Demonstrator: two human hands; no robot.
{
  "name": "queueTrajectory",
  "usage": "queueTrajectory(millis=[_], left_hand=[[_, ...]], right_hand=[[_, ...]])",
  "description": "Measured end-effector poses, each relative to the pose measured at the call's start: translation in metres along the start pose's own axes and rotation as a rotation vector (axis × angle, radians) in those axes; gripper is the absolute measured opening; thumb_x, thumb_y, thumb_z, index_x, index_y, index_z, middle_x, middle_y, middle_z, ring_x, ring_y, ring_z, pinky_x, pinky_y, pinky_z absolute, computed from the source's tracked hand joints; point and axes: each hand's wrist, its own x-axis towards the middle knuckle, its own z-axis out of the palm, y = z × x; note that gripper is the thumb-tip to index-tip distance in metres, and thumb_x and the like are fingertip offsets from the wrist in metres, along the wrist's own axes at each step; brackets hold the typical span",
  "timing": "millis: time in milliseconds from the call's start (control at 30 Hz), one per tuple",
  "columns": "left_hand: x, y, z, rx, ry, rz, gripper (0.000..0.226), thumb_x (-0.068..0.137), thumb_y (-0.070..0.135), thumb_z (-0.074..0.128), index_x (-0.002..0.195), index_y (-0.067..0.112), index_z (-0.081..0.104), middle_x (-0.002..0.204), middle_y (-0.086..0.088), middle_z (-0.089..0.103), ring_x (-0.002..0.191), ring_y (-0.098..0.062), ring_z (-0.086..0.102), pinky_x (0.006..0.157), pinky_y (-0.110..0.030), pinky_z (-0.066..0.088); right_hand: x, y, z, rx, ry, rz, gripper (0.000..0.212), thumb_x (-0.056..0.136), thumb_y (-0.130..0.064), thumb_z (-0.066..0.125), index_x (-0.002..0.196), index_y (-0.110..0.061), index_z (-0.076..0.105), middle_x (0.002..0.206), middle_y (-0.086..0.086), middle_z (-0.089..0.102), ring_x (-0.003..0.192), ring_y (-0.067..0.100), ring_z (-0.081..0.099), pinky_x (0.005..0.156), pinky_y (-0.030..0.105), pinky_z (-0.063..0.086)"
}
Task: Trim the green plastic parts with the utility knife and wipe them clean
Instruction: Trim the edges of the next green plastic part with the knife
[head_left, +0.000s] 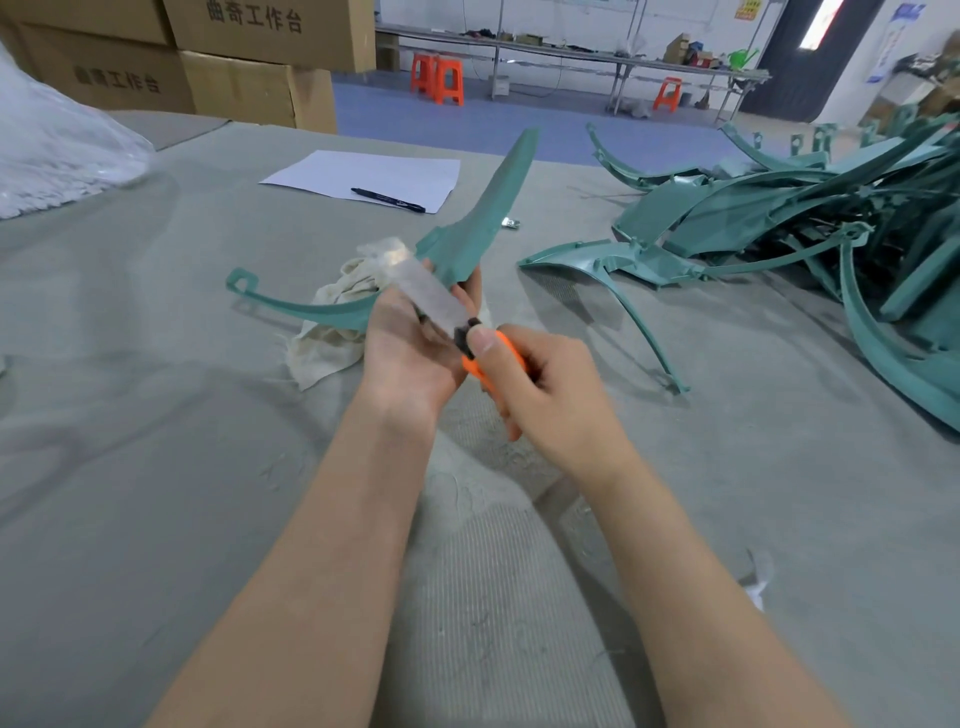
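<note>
My left hand (410, 353) grips a long green plastic part (488, 208) near its middle; one pointed end rises toward the far side and a thin curved arm with a hook sweeps left. My right hand (540, 384) grips an orange utility knife (480, 371) with the thumb on its black slider. The motion-blurred blade (421, 291) lies along the part by my left fingers. A crumpled off-white rag (332, 332) lies on the table under the part.
A pile of green plastic parts (810, 228) covers the right side of the grey table (156, 415). A sheet of paper (363, 174) with a black pen (387, 200) lies ahead. Cardboard boxes (234, 78) and a plastic bag (57, 140) stand at back left.
</note>
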Motion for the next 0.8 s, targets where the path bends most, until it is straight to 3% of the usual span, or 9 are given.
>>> queueTrajectory(millis=[100, 133, 200, 267, 367, 567, 633, 700, 800], left_hand=[[0.003, 0.000, 0.001, 0.041, 0.086, 0.050, 0.014, 0.091, 0.001, 0.046, 0.098, 0.004, 0.057, 0.096, -0.007, 0.058, 0.080, -0.012, 0.057, 0.068, -0.017, 0.051], [0.004, 0.000, 0.001, 0.023, 0.104, 0.047, 0.012, 0.094, 0.004, 0.046, 0.096, 0.002, 0.058, 0.088, -0.008, 0.060, 0.073, -0.013, 0.060, 0.066, -0.017, 0.051], [0.004, 0.000, -0.001, -0.034, 0.095, 0.017, 0.018, 0.097, 0.008, 0.046, 0.090, -0.001, 0.060, 0.079, -0.011, 0.064, 0.057, -0.019, 0.065, 0.048, -0.013, 0.050], [0.003, 0.000, -0.003, -0.048, 0.060, 0.004, 0.017, 0.098, 0.009, 0.046, 0.097, 0.000, 0.061, 0.089, -0.012, 0.065, 0.060, -0.021, 0.068, 0.043, -0.013, 0.048], [0.002, -0.001, -0.002, -0.058, 0.030, -0.016, 0.017, 0.097, 0.008, 0.046, 0.102, 0.000, 0.061, 0.093, -0.011, 0.066, 0.060, -0.021, 0.069, 0.043, -0.012, 0.048], [-0.003, -0.005, 0.001, -0.125, 0.008, -0.084, 0.026, 0.090, 0.005, 0.048, 0.076, -0.008, 0.066, 0.070, -0.016, 0.068, 0.054, -0.023, 0.068, 0.040, -0.014, 0.048], [-0.004, -0.009, 0.003, -0.135, 0.007, -0.084, 0.025, 0.084, 0.002, 0.049, 0.070, -0.009, 0.066, 0.070, -0.016, 0.067, 0.055, -0.021, 0.067, 0.047, -0.013, 0.051], [-0.002, -0.014, 0.004, -0.107, 0.037, -0.041, 0.031, 0.091, 0.005, 0.045, 0.072, -0.006, 0.067, 0.077, -0.013, 0.067, 0.060, -0.016, 0.066, 0.059, -0.014, 0.052], [-0.001, -0.015, 0.003, -0.115, 0.037, -0.038, 0.042, 0.097, 0.009, 0.039, 0.073, -0.006, 0.070, 0.075, -0.016, 0.070, 0.054, -0.021, 0.067, 0.046, -0.021, 0.054]], right_hand=[[0.003, 0.001, -0.004, 0.027, 0.107, 0.043, 0.064, 0.084, -0.063, 0.044, 0.064, -0.002, 0.049, 0.054, 0.020, 0.044, 0.049, 0.037, 0.045, 0.048, 0.052, 0.042], [0.004, 0.002, -0.005, 0.047, 0.142, 0.074, 0.066, 0.083, -0.064, 0.043, 0.065, -0.002, 0.052, 0.053, 0.018, 0.044, 0.046, 0.033, 0.044, 0.046, 0.050, 0.043], [0.005, 0.007, -0.009, 0.074, 0.210, 0.117, 0.059, 0.084, -0.065, 0.042, 0.062, -0.011, 0.054, 0.051, 0.008, 0.045, 0.041, 0.018, 0.045, 0.046, 0.045, 0.046], [0.007, 0.009, -0.011, 0.074, 0.254, 0.133, 0.061, 0.087, -0.062, 0.041, 0.064, -0.006, 0.050, 0.055, 0.014, 0.045, 0.041, 0.013, 0.046, 0.046, 0.048, 0.047], [0.008, 0.011, -0.011, 0.075, 0.282, 0.137, 0.062, 0.089, -0.058, 0.042, 0.066, -0.001, 0.047, 0.057, 0.016, 0.046, 0.041, 0.014, 0.046, 0.046, 0.047, 0.048], [0.006, 0.010, -0.004, 0.054, 0.264, 0.107, 0.060, 0.084, -0.065, 0.038, 0.061, -0.010, 0.045, 0.049, 0.005, 0.047, 0.038, 0.012, 0.049, 0.045, 0.033, 0.042], [0.005, 0.009, -0.002, 0.080, 0.265, 0.092, 0.062, 0.083, -0.065, 0.039, 0.062, -0.007, 0.046, 0.049, 0.006, 0.046, 0.038, 0.014, 0.048, 0.043, 0.033, 0.042], [0.003, 0.006, 0.000, 0.052, 0.243, 0.051, 0.064, 0.083, -0.065, 0.039, 0.062, -0.005, 0.046, 0.051, 0.016, 0.048, 0.042, 0.020, 0.047, 0.044, 0.035, 0.041], [0.001, 0.002, 0.003, -0.034, 0.199, 0.011, 0.065, 0.084, -0.064, 0.038, 0.061, -0.004, 0.046, 0.052, 0.019, 0.050, 0.050, 0.032, 0.048, 0.050, 0.043, 0.041]])
